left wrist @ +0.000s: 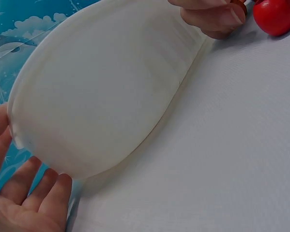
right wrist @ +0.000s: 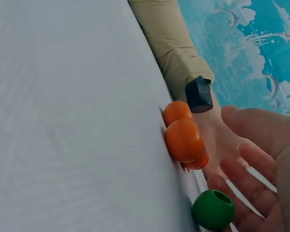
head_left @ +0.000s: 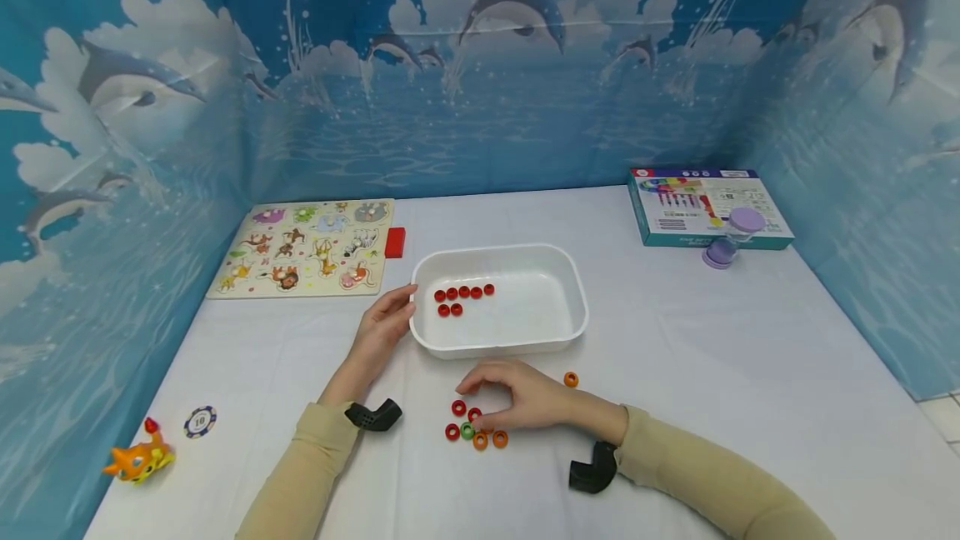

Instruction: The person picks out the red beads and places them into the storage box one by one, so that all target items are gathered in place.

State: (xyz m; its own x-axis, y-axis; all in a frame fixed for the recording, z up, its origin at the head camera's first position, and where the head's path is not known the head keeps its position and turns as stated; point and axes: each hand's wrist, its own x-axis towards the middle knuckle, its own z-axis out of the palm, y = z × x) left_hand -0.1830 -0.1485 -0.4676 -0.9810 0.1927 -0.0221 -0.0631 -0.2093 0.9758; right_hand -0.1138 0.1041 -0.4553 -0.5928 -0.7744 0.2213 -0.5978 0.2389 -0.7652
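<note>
Seven red beads in the white tray, others outside it

From where I stand, the work looks partly done. The seven sit in two rows, five on the far line and two on the near one, gathered toward the tray's left end; no green or orange has joined them. Left over, near the tray on the person's side, is a loose cluster: three loose red beads, a green bead and at least two orange beads, with another partly hidden by the thumb of the right hand. A lone orange bead lies just off the tray's near right corner. I'd judge most of the red ones placed.

The tray lies flat, its hollow facing up. Its long axis runs left to right, the right end set slightly farther from the person, and the far row follows that line. Being round, the beads show no long axis that I'd name; the holes I can make out from above face mostly upward.

On the tray's near side, the right hand is over the cluster, thumb and forefinger parted in a broad curve, and I see no bead between them. At the tray's left end, the left hand has its fingers nearly straight, tips touching the rim without wrapping round it.
</note>
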